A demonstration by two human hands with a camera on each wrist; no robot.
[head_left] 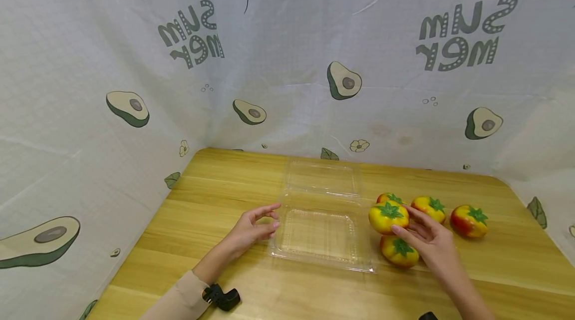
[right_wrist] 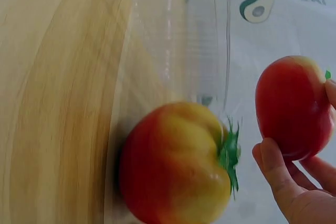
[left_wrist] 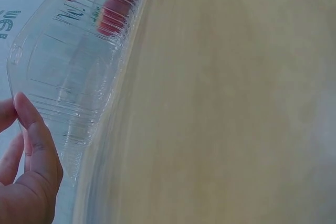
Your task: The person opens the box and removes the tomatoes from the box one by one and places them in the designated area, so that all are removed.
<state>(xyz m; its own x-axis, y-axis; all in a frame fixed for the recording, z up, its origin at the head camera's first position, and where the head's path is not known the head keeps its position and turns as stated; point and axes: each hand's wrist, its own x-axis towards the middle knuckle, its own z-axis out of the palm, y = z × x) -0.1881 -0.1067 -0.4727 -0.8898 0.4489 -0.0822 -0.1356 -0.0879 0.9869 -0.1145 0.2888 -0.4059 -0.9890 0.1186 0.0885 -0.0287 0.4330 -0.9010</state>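
Observation:
My right hand (head_left: 429, 240) grips a red-and-yellow tomato (head_left: 388, 217) with a green star-shaped leaf top, between thumb and fingers. It is raised above the table in the right wrist view, where a second tomato (right_wrist: 178, 166) sits lower down. In the head view the held tomato overlaps one behind it and a nearer tomato (head_left: 399, 252). A clear plastic clamshell box (head_left: 323, 265) lies unfolded, its lid (head_left: 323, 177) toward the back. Beside the box's left edge is my left hand (head_left: 253, 230), fingers loosely bent. Its fingertips (left_wrist: 23, 106) are right at the rim.
Two more tomatoes lie right of my right hand, one close to it (head_left: 429, 207) and one farther out (head_left: 469, 221). A wooden table (head_left: 215, 195) carries everything. Behind it hangs a white curtain (head_left: 287, 60) printed with avocados, meeting the table's back edge.

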